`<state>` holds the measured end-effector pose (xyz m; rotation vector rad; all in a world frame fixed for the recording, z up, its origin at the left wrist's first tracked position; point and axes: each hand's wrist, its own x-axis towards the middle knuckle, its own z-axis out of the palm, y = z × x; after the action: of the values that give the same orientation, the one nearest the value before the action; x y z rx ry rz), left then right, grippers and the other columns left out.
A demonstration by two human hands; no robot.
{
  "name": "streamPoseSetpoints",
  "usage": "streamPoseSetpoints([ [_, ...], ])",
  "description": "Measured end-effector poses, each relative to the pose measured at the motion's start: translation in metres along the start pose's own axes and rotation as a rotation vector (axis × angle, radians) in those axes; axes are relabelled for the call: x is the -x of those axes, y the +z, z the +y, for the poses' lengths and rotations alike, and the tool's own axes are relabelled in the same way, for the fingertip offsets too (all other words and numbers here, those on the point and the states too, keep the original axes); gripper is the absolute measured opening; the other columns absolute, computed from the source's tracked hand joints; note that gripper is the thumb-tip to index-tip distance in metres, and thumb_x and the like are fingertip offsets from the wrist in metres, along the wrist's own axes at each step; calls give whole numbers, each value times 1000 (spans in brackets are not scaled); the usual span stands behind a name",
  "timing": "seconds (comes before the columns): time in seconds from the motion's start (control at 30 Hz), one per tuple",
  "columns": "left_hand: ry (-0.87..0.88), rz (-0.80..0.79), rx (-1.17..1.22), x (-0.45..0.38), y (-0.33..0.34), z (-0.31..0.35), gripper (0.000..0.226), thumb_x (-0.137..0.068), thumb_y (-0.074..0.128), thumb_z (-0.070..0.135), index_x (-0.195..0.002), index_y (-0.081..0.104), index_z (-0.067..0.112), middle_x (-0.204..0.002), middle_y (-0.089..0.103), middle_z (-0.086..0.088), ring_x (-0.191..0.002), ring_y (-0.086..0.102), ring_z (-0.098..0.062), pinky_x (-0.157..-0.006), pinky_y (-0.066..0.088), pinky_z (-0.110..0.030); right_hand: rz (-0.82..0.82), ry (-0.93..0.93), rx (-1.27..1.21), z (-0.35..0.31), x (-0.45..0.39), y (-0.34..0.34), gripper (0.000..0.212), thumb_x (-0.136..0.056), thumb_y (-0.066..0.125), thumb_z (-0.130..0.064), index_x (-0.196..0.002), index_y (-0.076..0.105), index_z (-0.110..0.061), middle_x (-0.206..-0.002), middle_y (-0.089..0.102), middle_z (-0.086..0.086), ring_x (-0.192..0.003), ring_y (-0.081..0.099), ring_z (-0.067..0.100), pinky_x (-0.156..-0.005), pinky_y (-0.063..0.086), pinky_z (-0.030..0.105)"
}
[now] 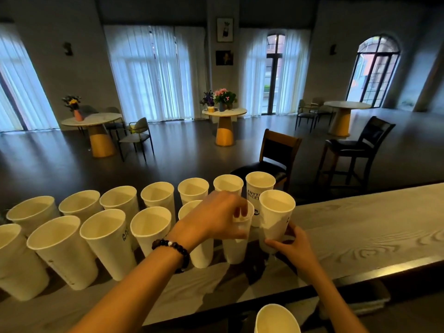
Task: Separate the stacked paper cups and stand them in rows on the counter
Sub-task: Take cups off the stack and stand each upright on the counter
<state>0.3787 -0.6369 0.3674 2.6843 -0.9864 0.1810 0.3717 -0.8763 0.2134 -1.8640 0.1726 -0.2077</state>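
Several white paper cups stand upright in two rows on the pale wooden counter (360, 227). The back row (157, 195) runs from the left to a printed cup (259, 186) at the right. The front row (105, 239) ends under my hands. My left hand (216, 217), with a bead bracelet on the wrist, grips the rim of a front-row cup (236, 248), fingers reaching inside it. My right hand (290, 243) holds the lower part of the rightmost cup (276, 212), just beside that one. Another cup (276, 319) shows at the bottom edge, below the counter.
The counter stretches bare to the right of the cups. Behind it stand two dark bar chairs (276, 155), (358, 145). Farther back are round tables (224, 126) with flowers, chairs and tall curtained windows.
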Motion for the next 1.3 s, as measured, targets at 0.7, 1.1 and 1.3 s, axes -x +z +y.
streamPoseSetpoints([
  [0.7,20,24,-195,10,15,2,20,-82,77,20,-101,72,15,-104,72,-6,-87,64,-19,-71,50,-24,-41,41,122,21,32,-10,78,-75,84,-18,-140,42,-16,-119,57,2,-108,59,17,-87,50,26],
  [1.1,305,270,131,71,59,49,20,-85,69,32,-99,62,20,-102,58,1,-96,53,-15,-78,51,-36,47,-42,87,19,150,-2,60,-73,84,-35,-127,57,-26,-118,65,-7,-110,62,7,-91,52,26],
  [1.3,215,-97,235,98,128,57,40,-82,71,32,-118,57,22,-119,53,2,-110,52,-16,-89,53,-41,34,-68,127,44,193,7,83,-61,90,-43,-133,49,-33,-125,60,-14,-113,58,-1,-90,51,21],
])
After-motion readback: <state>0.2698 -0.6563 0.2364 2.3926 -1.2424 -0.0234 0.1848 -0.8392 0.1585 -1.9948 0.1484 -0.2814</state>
